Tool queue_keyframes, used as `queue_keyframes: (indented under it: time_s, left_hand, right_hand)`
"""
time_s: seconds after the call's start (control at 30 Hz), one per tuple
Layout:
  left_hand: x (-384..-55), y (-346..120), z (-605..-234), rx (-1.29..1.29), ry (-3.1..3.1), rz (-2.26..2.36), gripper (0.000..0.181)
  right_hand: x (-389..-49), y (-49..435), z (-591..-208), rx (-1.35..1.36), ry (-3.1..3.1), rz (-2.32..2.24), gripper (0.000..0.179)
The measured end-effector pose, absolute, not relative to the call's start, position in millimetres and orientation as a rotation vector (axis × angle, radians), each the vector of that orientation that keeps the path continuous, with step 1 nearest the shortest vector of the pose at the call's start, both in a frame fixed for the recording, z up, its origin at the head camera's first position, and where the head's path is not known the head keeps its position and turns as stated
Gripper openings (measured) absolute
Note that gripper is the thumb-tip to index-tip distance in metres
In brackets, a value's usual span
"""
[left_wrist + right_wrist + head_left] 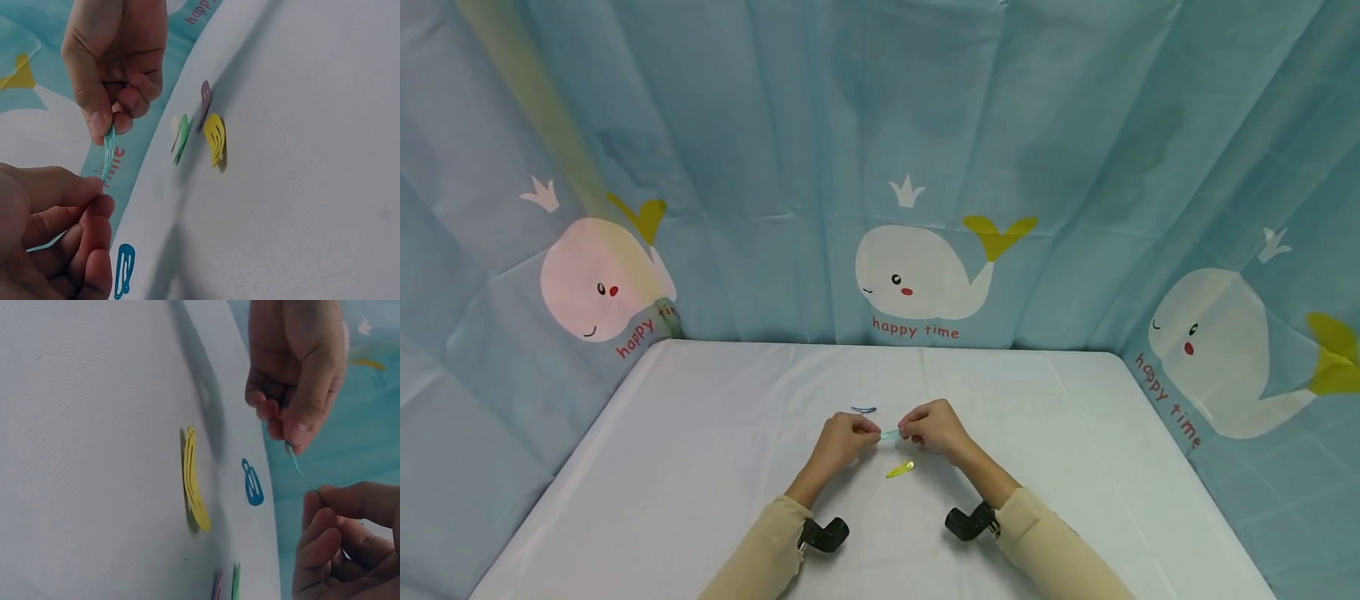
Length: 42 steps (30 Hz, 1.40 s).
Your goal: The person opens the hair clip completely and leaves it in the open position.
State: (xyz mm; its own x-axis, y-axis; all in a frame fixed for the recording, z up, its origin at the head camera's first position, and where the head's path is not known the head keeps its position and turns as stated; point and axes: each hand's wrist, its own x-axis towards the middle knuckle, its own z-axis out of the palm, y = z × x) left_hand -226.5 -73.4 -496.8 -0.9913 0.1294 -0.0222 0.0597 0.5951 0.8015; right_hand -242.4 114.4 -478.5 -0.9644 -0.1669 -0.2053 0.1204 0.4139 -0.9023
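A light teal snap hair clip (890,434) is stretched between both hands above the table. My left hand (844,437) pinches one end of it between thumb and forefinger. At the other end my right hand (936,427) pinches it the same way. In the left wrist view the teal clip (109,154) shows slim and nearly edge-on, its ends covered by fingertips. On the table, a yellow snap clip (900,469) lies on the near side of the hands. Beyond the left hand lies a blue snap clip (863,409).
Green (181,139) and purple (205,103) clips lie near the yellow one, with a pale one partly behind the green. White cloth covers the table (715,467). A blue curtain (760,167) with printed whales hangs along its back and sides.
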Motion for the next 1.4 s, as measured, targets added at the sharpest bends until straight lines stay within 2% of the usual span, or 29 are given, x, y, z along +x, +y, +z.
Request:
queue_keyframes:
  time_s: [0.23,0.73,1.4]
  left_hand:
    - [-224,-73,-488,0.193,2.711,1.471,0.01]
    - [-218,-70,-456,0.137,2.609,1.677,0.009]
    - [-208,-66,-447,0.161,2.505,1.825,0.009]
  right_hand:
    - [-240,120,-469,-0.013,2.394,-1.611,0.01]
    - [-234,130,-443,-0.174,2.373,-1.702,0.014]
    - [-224,137,-436,-0.229,2.331,-1.743,0.021]
